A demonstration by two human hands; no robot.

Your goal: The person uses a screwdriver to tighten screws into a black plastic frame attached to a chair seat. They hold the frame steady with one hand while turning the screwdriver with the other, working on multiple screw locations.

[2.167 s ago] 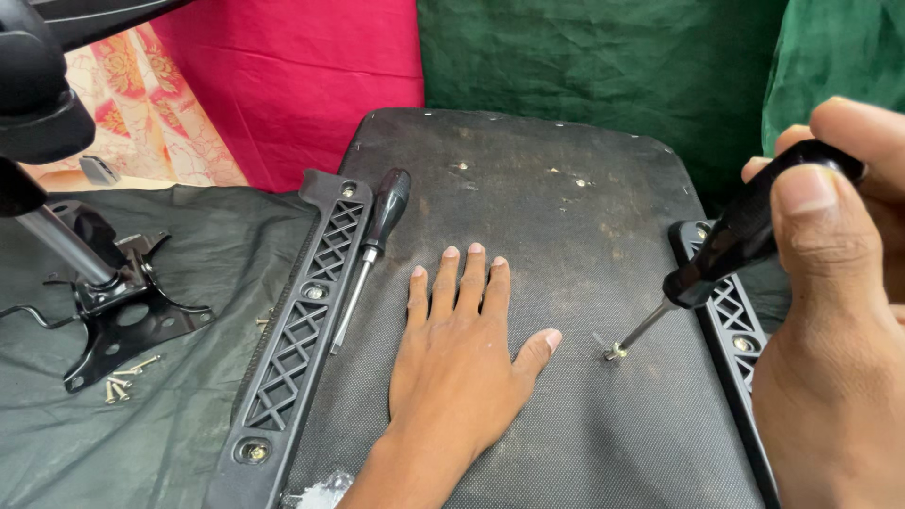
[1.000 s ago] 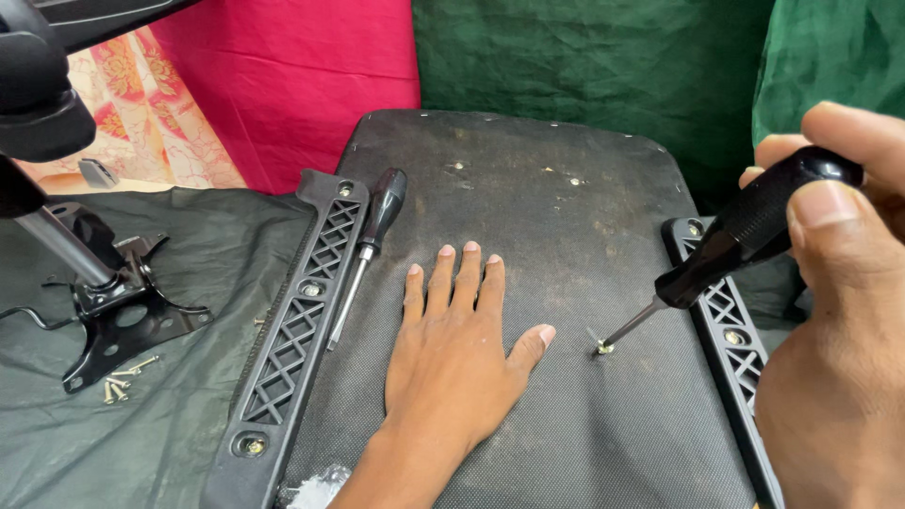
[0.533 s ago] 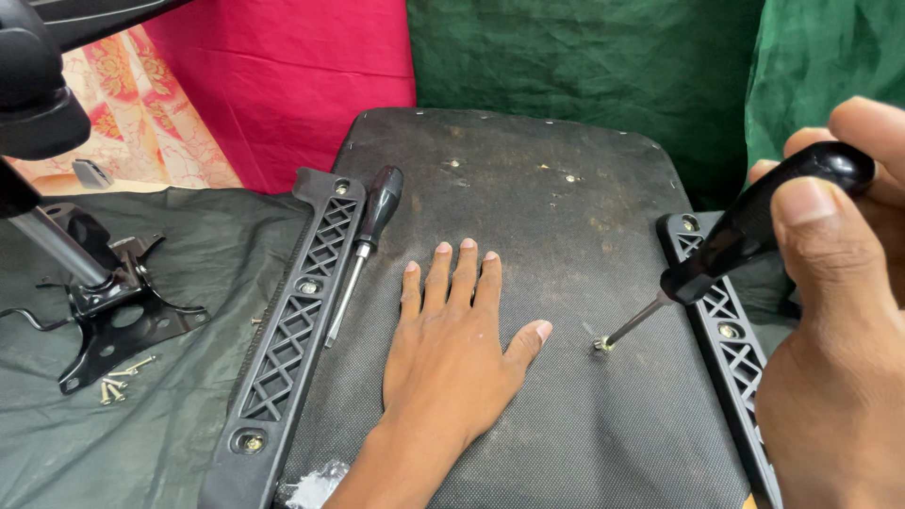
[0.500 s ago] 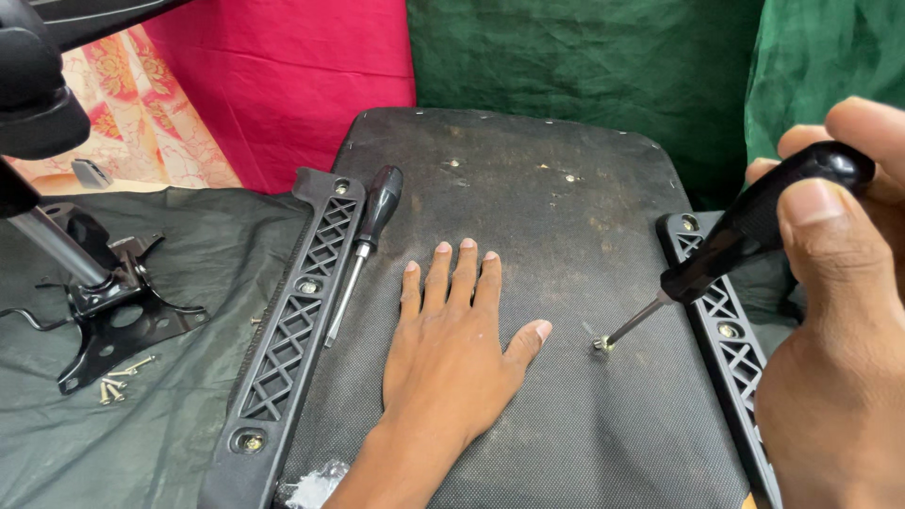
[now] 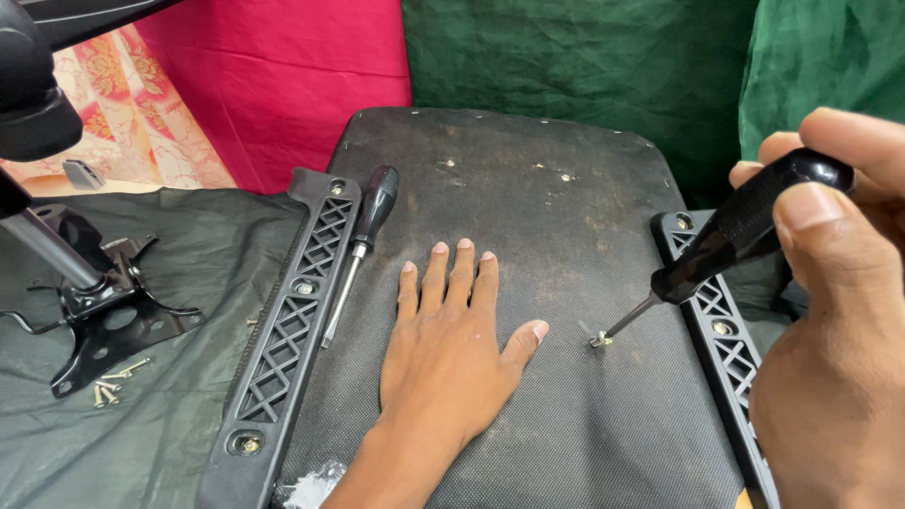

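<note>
Right hand (image 5: 839,320) at right edge of frame, fist wrapped round black-handled screwdriver (image 5: 726,243), tip on screw (image 5: 598,340) right of centre in black seat underside (image 5: 528,217). Left hand (image 5: 452,353) flat at centre, fingers spread, holding nothing. Second screwdriver (image 5: 363,240) lying upper left of it, beside black bracket (image 5: 297,325).

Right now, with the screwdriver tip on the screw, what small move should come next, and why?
Probably turn the screwdriver in the right hand: its tip sits on the screw, which stands proud of the seat panel, while the left hand lies flat, steadying it.
</note>
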